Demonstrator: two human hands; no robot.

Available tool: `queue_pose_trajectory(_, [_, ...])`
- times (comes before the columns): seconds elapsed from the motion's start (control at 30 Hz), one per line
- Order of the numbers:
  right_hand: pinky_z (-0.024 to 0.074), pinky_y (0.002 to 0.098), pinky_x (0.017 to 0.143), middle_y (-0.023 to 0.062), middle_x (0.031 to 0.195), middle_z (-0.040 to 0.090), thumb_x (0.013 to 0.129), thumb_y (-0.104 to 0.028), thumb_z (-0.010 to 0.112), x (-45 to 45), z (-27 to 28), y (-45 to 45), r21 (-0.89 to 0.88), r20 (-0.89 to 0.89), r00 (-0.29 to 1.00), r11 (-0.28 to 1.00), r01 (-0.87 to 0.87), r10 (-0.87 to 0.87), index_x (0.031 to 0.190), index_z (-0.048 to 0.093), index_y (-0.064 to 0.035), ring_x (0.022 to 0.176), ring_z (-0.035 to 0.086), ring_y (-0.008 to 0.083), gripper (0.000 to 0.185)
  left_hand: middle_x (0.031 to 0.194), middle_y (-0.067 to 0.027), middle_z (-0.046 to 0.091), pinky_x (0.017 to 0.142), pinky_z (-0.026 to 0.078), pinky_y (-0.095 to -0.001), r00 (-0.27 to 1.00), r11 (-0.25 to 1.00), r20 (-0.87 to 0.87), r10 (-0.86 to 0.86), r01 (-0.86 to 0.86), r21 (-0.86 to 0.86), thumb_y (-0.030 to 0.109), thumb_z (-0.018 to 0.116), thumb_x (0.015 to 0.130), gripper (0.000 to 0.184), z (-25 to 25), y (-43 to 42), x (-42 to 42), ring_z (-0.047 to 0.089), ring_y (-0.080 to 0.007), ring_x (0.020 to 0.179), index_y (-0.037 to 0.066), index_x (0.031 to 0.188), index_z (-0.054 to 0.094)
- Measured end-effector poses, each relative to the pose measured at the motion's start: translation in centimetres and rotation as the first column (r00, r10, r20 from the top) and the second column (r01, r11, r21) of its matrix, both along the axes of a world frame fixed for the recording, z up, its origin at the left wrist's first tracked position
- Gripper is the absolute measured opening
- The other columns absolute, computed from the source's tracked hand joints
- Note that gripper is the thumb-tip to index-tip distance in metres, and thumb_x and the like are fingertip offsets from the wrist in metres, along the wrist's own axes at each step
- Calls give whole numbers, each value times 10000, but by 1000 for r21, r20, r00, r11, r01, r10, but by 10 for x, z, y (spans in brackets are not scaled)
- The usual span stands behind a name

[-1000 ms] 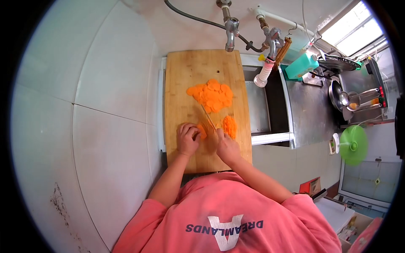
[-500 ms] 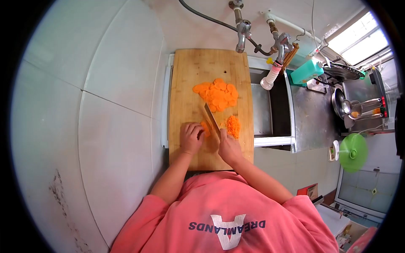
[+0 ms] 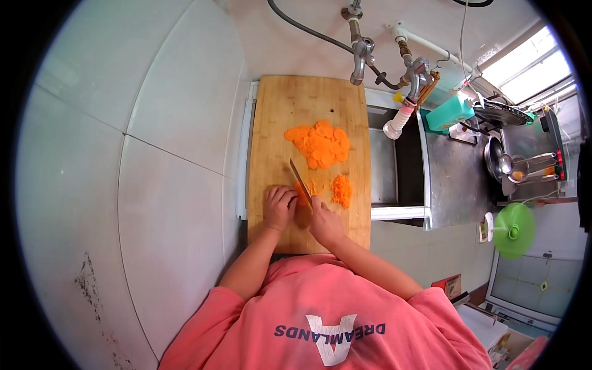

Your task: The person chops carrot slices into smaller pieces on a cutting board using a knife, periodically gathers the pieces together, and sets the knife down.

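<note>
A knife [image 3: 300, 181] is held by its handle in my right hand [image 3: 326, 226], its blade slanting up and left over the wooden cutting board [image 3: 268, 129]. Curled fingers of my left hand [image 3: 280, 206] press on orange slices [image 3: 301, 192] at the blade's left side. Thin orange strips lie just right of the blade. Farther right on the board is a small heap of orange shreds [image 3: 341, 191]. Above the knife lies a larger pile of thin round orange slices [image 3: 320, 145].
The board lies over a sink [image 3: 383, 163]. Two taps [image 3: 362, 58] hang from the wall above, one with a pink and white extension [image 3: 399, 119]. On the right counter [image 3: 453, 176] are a teal bottle [image 3: 451, 113], pans and ladles. A green fan [image 3: 514, 231] is beyond.
The knife and my right hand have moved left, bringing the blade against my left fingers. More thin strips show right of the blade. The view has shifted slightly.
</note>
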State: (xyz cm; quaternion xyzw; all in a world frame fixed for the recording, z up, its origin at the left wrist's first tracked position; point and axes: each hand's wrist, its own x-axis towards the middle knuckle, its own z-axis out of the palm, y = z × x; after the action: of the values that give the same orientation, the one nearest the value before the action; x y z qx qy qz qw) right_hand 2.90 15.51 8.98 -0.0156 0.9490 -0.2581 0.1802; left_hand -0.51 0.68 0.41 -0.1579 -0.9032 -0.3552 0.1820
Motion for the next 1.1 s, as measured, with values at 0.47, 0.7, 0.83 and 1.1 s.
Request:
queue_pose_trajectory(0.47, [508,488,613,219,901,584,720,-42,621,2,-9,1,4,-74,997,1000,25,-25,1024,372,-62,738,613,433,393,894,-18,623,778,422,-358,999,998,-37,-26,24,-59,63,670,698,118,1,0,-1,574,-229,881,95,805,633])
queue_pose_trajectory(0.7, [503,492,603,217,897,587,717,-36,614,2,-13,2,10,-89,996,1000,12,-11,1027,366,-62,727,612,435,398,891,-37,604,779,411,-361,999,999,-29,-14,13,-38,52,661,703,131,-1,2,0,568,-238,869,91,820,615])
queue_pose_trajectory(0.83, [494,507,608,221,899,586,726,-41,600,3,-13,2,9,-68,997,1000,29,-28,1033,368,-63,726,608,440,386,878,-39,592,767,405,-363,1000,999,-30,-7,6,-31,54,657,706,133,-4,3,0,557,-246,851,96,822,610])
queue_pose_trajectory(1.1, [490,513,614,226,897,582,742,-40,571,5,-8,6,-32,-104,994,999,33,-36,1032,368,-65,737,604,445,355,877,-82,581,788,434,-396,1000,1000,3,4,-4,-6,16,667,685,142,0,6,2,543,-301,856,62,808,613])
